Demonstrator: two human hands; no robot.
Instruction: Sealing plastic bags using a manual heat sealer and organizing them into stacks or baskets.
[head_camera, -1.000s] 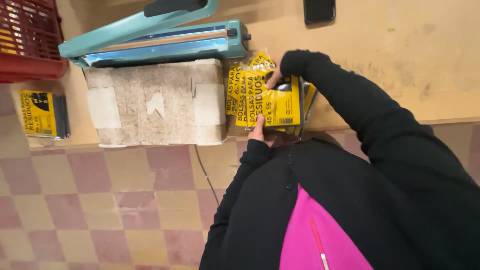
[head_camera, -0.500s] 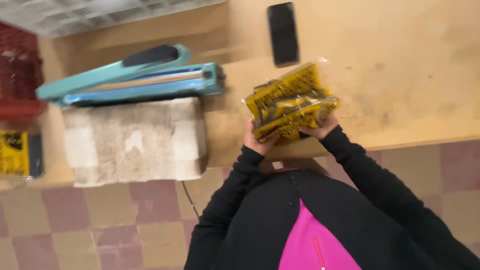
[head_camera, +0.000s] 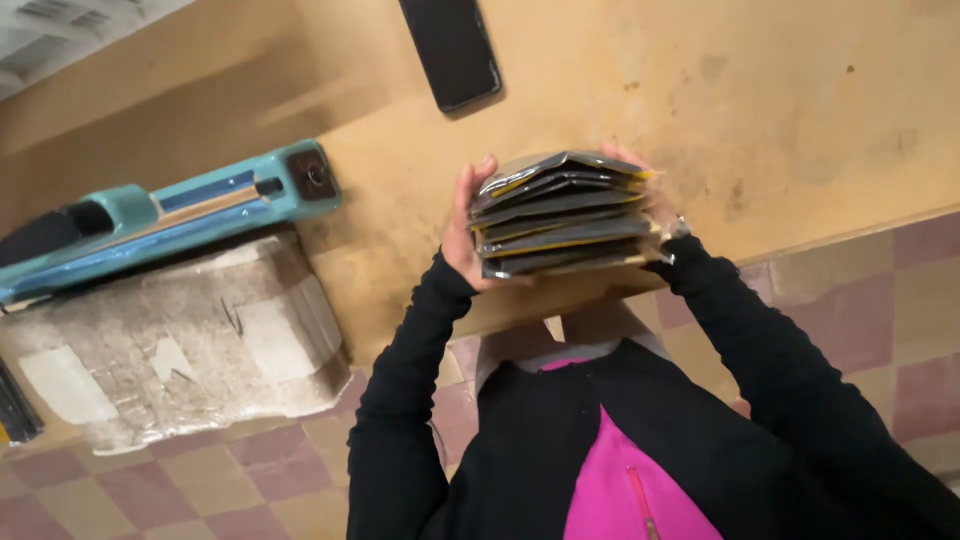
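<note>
Block: worn grey-white slab (head_camera: 175, 345) on the table's left edge, under the sealer
Sealer: teal bar-shaped heat sealer (head_camera: 165, 215), lying aslant on the block
Phone: black slab-shaped phone (head_camera: 452, 48), flat on the tan wooden table (head_camera: 800, 100)
Left hand: left hand (head_camera: 465, 235), black-sleeved arm raised, fingers curled closed on the stack's left end
Stack: pile of dark flat plastic pouches with yellow edges (head_camera: 565, 215), held level between both hands above the table's near edge
Right hand: right hand (head_camera: 655, 205), mostly hidden, pressed to the stack's right end
</note>
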